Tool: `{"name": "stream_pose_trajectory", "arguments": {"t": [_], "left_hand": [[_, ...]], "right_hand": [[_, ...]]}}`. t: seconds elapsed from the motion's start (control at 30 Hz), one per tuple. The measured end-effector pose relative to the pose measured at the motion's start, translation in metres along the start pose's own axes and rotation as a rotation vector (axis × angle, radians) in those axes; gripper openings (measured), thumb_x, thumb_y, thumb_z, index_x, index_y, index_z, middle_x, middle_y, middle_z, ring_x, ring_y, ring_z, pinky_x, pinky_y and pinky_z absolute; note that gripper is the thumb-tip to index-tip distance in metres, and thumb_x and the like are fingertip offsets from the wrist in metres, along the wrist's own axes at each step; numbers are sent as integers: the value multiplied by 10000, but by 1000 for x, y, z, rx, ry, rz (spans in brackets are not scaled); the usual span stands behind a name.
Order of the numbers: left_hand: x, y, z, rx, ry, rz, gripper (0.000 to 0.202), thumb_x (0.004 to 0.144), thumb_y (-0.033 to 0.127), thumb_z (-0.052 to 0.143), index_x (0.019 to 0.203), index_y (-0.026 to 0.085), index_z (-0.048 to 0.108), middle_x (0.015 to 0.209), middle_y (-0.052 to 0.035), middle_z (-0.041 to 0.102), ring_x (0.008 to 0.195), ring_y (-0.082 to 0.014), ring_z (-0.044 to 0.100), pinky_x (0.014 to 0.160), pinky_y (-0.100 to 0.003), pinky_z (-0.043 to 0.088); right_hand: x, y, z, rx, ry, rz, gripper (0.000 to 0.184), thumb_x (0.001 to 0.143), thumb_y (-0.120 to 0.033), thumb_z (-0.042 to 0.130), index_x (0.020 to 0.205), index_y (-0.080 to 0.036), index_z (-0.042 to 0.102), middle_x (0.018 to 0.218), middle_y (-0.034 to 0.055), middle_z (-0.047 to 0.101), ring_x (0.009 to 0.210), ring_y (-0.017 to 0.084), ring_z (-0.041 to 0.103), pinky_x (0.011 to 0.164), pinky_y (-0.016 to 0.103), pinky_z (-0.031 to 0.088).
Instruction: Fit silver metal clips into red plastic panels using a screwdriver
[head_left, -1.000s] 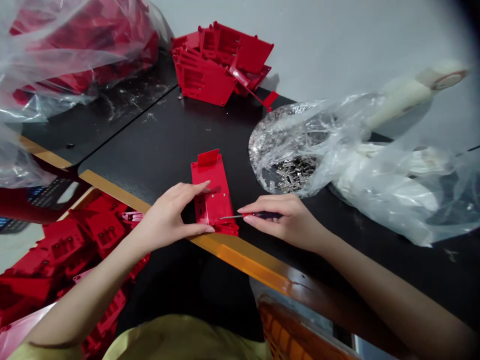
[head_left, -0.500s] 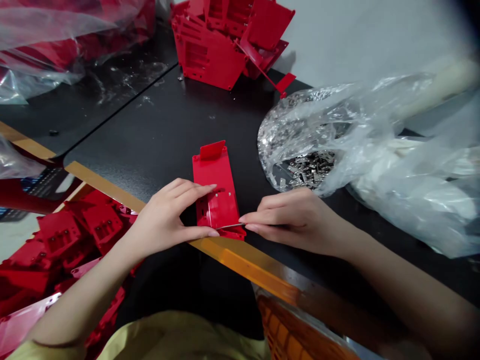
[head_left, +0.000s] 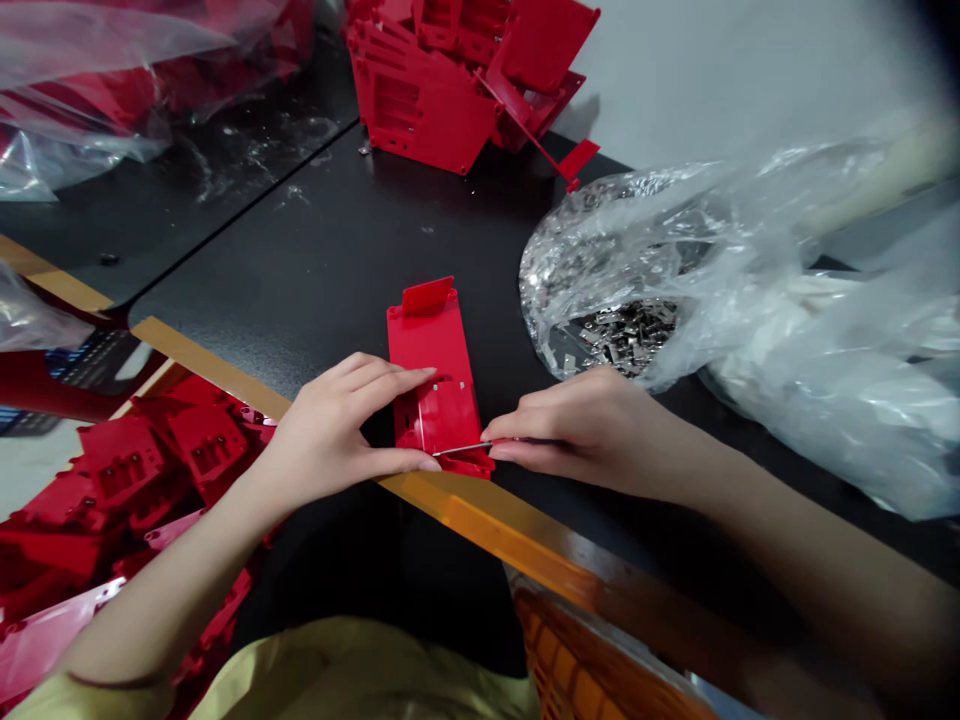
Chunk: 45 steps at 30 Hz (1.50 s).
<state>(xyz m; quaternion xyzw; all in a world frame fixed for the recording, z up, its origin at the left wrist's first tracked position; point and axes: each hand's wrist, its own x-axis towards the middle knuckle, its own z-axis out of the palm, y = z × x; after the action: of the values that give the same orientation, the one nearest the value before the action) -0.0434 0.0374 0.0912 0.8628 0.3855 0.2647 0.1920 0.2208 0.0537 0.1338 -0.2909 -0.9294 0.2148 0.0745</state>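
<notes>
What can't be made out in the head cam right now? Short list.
Head view:
Handle of the thin steel screwdriver: hidden by the right hand.
Screwdriver tip: too small to tell whether it touches the red plastic panel.
Small metal pieces: shapes blurred by the clear plastic bag.
Stacked red plastic panels: cut off by the top edge.
Orange plastic crate: cut off by the bottom edge.

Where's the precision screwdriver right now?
In the head view, the precision screwdriver sits in the right hand, its shaft lying across the lower end of the red plastic panel that the left hand steadies.
</notes>
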Motion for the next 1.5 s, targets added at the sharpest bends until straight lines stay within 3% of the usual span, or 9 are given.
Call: {"name": "stream_pose_trajectory", "arguments": {"t": [0.17,0.37,0.57,0.73,0.93,1.17,1.3,1.5], "left_hand": [[-1,-1,3,6,27,12,646,780,581,690,1262,166,581,1008,-91,704,944,-228,622,830,-351,508],[-3,2,3,-17,34,-14,632,783,517,726,1284,163,576,1026,-91,710,937,-226,628,829,-356,506],[-2,6,1,-82,31,-59,561,792,441,735,1254,149,609,989,-81,715,914,-209,636,823,-333,507],[-1,8,1,-75,49,-69,532,786,403,733,1243,157,618,999,-84,719,923,-218,647,825,-348,520],[-1,7,-2,-108,27,-80,559,793,426,727,1289,203,596,1029,-83,725,966,-229,648,859,-376,530],[-4,1,-9,-200,-53,-61,621,789,381,750,1357,242,542,1162,-86,702,1055,-230,633,918,-385,528],[-4,0,-10,-205,-79,-64,612,794,362,752,1356,241,541,1194,-79,691,1072,-213,628,935,-360,521],[-4,1,-9,-167,-71,-79,673,750,433,779,1350,233,548,1179,-87,690,1072,-236,624,946,-393,515]], "right_hand": [[-5,2,11,141,23,55,137,918,-262,578,986,-219,690,814,-32,728,614,64,630,559,178,391],[-10,0,18,127,88,30,236,960,-285,523,819,-180,679,705,-9,700,575,73,622,521,187,360],[-12,-8,26,167,147,168,134,921,-269,578,848,-187,654,698,-23,697,509,70,574,492,196,327],[-12,-8,28,223,162,214,185,937,-345,558,866,-188,626,653,-32,638,500,70,518,511,206,317],[-11,-8,21,197,112,130,141,932,-305,556,877,-186,607,640,-45,598,496,63,482,518,208,306],[-8,-7,22,137,139,12,170,961,-266,517,889,-151,619,700,-14,652,503,64,521,507,215,324],[-8,-8,20,92,114,-10,198,972,-255,494,858,-147,616,732,11,667,593,95,603,541,222,359],[-8,-7,15,131,78,21,172,962,-245,512,878,-168,642,744,6,681,618,100,613,564,222,377]]}}
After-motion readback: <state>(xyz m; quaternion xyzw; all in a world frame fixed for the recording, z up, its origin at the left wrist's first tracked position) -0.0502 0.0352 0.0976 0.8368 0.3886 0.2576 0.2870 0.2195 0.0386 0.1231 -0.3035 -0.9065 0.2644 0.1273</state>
